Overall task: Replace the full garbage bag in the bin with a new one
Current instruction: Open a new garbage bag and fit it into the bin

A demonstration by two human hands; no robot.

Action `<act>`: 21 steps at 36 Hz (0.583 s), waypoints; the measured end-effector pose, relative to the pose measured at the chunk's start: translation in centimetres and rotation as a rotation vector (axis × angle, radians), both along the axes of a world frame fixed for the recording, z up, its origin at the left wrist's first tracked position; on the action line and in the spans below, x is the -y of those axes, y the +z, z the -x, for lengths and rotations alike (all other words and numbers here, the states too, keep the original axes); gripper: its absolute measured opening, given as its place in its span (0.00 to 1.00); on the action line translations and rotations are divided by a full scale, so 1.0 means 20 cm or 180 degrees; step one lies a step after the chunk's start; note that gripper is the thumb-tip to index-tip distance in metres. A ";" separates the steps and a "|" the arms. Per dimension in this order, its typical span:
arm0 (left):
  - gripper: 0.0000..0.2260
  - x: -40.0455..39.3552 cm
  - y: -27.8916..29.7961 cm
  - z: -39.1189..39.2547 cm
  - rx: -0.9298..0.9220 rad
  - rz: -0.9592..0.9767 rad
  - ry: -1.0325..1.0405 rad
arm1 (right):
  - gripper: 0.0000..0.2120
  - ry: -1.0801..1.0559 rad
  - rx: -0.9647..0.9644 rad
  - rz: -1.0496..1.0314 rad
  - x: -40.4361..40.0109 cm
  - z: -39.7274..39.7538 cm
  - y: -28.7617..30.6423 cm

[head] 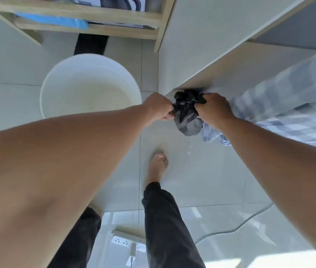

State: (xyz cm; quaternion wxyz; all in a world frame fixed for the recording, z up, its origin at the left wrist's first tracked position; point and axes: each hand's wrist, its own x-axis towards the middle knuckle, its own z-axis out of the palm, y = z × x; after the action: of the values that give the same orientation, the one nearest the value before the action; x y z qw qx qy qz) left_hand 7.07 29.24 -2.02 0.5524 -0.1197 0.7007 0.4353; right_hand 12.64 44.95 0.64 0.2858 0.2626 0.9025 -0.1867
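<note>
Head view: left hand point(160, 107) and right hand point(214, 111) both pinch crumpled black bag point(187, 113), held at 1 o'clock, right of white bin point(90, 84) at 11 o'clock. Bin unlined, appears empty. Risk: thin film tears if pulled apart hard; hem may snag checked cloth point(288, 113) adjacent. Count: one bag, one bin, two hands, one power strip point(126, 242) at 6 o'clock.

Both bare arms extended forward; left hand point(160, 107) and right hand point(214, 110) fisted, knuckles up, close together.
</note>
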 end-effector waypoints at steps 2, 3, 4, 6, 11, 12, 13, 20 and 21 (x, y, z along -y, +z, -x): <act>0.05 0.01 -0.02 0.04 -0.0065 0.0113 -0.0071 | 0.05 0.0061 0.0032 -0.0053 0.01 0.02 -0.03; 0.05 0.02 -0.03 0.05 -0.0108 0.0166 -0.0123 | 0.05 0.0080 0.0060 -0.0069 0.01 0.04 -0.04; 0.06 0.02 -0.04 0.06 -0.0144 0.0209 -0.0172 | 0.05 0.0105 0.0088 -0.0055 0.02 0.04 -0.06; 0.08 0.04 -0.07 0.06 -0.0171 0.0284 -0.0256 | 0.04 0.0088 0.0188 0.0027 0.03 0.05 -0.11; 0.11 0.09 -0.09 0.08 -0.0190 0.0369 -0.0290 | 0.08 -0.0077 0.0459 0.0161 0.10 0.04 -0.16; 0.11 0.10 -0.08 0.08 -0.0176 0.0346 -0.0254 | 0.08 -0.0099 0.0496 0.0170 0.12 0.04 -0.16; 0.09 0.10 -0.06 0.08 -0.0148 0.0291 -0.0190 | 0.09 -0.0133 0.0534 0.0188 0.13 0.04 -0.16; 0.07 0.20 0.13 0.19 0.0058 0.0020 0.0096 | 0.12 -0.0188 0.0294 0.0570 0.28 0.12 -0.02; 0.07 0.23 0.18 0.22 0.0001 0.0050 0.0098 | 0.08 -0.0160 0.0224 0.0597 0.31 0.14 0.02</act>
State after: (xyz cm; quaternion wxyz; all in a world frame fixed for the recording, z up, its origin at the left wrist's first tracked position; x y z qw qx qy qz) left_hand 2.77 24.71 1.54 0.5448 -0.1349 0.7021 0.4382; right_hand 9.85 38.85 1.02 0.3360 0.2636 0.8636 -0.2681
